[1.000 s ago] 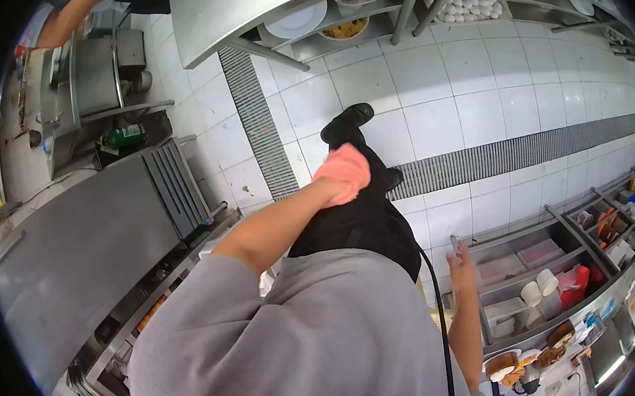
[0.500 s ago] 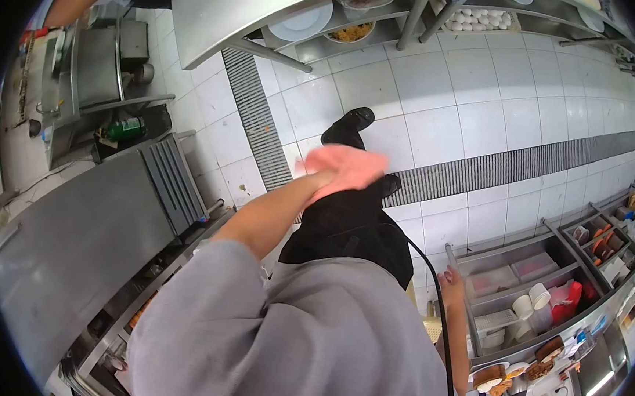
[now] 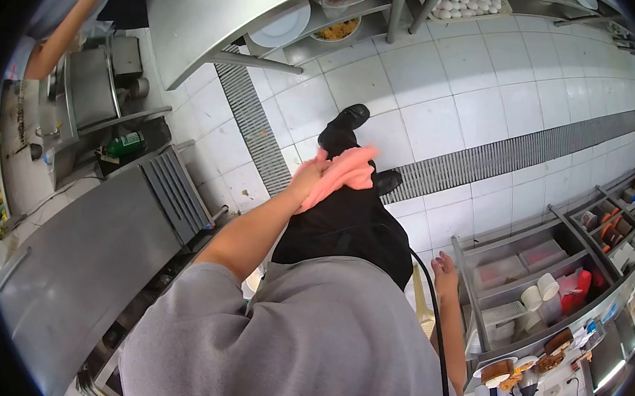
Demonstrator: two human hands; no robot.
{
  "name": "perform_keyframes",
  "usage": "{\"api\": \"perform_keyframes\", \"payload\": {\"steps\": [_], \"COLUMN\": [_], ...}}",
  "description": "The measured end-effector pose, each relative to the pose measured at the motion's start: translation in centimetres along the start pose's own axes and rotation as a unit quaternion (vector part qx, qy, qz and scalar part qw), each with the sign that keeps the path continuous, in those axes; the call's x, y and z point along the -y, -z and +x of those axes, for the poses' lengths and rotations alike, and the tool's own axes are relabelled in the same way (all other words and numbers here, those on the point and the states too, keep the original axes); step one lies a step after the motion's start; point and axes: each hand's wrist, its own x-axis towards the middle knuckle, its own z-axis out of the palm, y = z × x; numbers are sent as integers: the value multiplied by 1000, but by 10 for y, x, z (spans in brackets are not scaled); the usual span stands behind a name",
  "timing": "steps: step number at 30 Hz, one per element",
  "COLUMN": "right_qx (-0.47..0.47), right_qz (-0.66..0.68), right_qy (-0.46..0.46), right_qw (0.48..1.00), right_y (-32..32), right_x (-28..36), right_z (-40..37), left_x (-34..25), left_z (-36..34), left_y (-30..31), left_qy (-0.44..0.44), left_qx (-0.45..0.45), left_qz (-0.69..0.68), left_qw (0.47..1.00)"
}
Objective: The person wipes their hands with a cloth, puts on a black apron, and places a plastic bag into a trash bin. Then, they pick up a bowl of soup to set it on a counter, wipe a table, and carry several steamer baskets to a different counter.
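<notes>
A pink cloth (image 3: pixel 342 176) hangs crumpled in my left hand (image 3: pixel 310 174), whose fingers are closed around it in front of my dark trousers. My right hand (image 3: pixel 445 274) hangs low on my right side, its fingers loosely bent and apart, with nothing visible in them. Beside that hand is the corner of a metal shelf unit (image 3: pixel 488 302). A pale yellow perforated object (image 3: pixel 422 305), partly hidden by my body and a black cable (image 3: pixel 437 331), is just below the right hand.
A steel table (image 3: pixel 220 14) with plates and food bowls underneath stands ahead. A grated drain (image 3: pixel 482 159) crosses the tiled floor. On my left is a long steel counter (image 3: pixel 100 256). Another person's arm (image 3: pixel 71 30) shows at upper left. Egg trays (image 3: pixel 467 6) sit on a low shelf.
My left hand has shifted slightly left, and the cloth now hangs bunched and twisted rather than spread. The other person's arm has stretched further up. My right hand is slightly higher in view.
</notes>
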Motion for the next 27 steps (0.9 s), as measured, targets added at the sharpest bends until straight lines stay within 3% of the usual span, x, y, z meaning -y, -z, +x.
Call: {"api": "perform_keyframes", "payload": {"steps": [1, 3, 4, 5, 6, 7, 9, 10, 11, 12, 13, 14, 15, 17, 18, 20, 21, 22, 23, 25, 27], "right_qx": [-10, -20, -8, 4, 2, -2, -7, 12, 34, 39, 41, 26, 10, -1, -3, -3, -1, 2, 3, 13, 20], "right_qz": [-4, -6, 23, 51, 52, 26, 1, 19, 34, 38, 34, 15, -4, 11, 10, 7, -4, -16, -18, -43, -47], "right_qy": [18, 37, 23, 5, 3, 7, 20, -4, -31, -10, -8, 5, 17, -10, -9, -10, -12, -12, -12, -10, 0], "right_qw": [1000, 999, 999, 999, 999, 1000, 1000, 1000, 998, 998, 999, 1000, 1000, 1000, 1000, 1000, 1000, 1000, 1000, 999, 999], "right_y": [0, -7, -10, -12, -12, -12, -16, -18, -19, -21, -19, -16, -13, -8, -6, -5, -3, -2, -3, -7, -12], "right_x": [-5, -15, -19, -24, -21, -15, -6, -20, -37, -68, -60, -54, -43, -32, -36, -43, -38, -33, -28, -18, 0], "right_z": [6, 12, 15, 16, 15, 8, 11, 13, 11, 18, 15, 9, 0, -5, -3, -1, -1, 3, 9, 14, 22], "left_x": [-22, 18, 19, 22, -75, -57, -21, -36, -14, 26, 29, 32, 72, 2, 3, 6, 3, -5, -14, -15, -84], "left_z": [-9, 7, 5, 1, -47, -41, -1, 12, 18, 30, 29, 26, 33, 11, 18, 28, 28, 32, 37, 76, 11], "left_y": [6, 8, 9, 8, -1, -1, 10, 16, 16, 18, 23, 31, 27, 31, 34, 40, 35, 23, 8, -20, -55], "left_qy": [65, 23, -52, -123, 18, 23, -19, 117, 120, 145, 166, 158, 117, 212, 212, 102, 103, 16, -71, -158, -242], "left_qx": [9, -6, -31, -53, -18, -14, -83, -36, -34, -72, -111, -90, -26, 103, 104, 157, 155, 111, 59, 220, 144], "left_qz": [73, 18, 181, 338, 364, 364, 227, 219, 215, 93, -30, 91, -358, -613, -614, -527, -529, -289, -25, 166, 471], "left_qw": [995, 1000, 982, 932, 931, 931, 970, 968, 969, 982, 979, 979, 926, 754, 753, 829, 828, 951, 995, 948, 836]}}
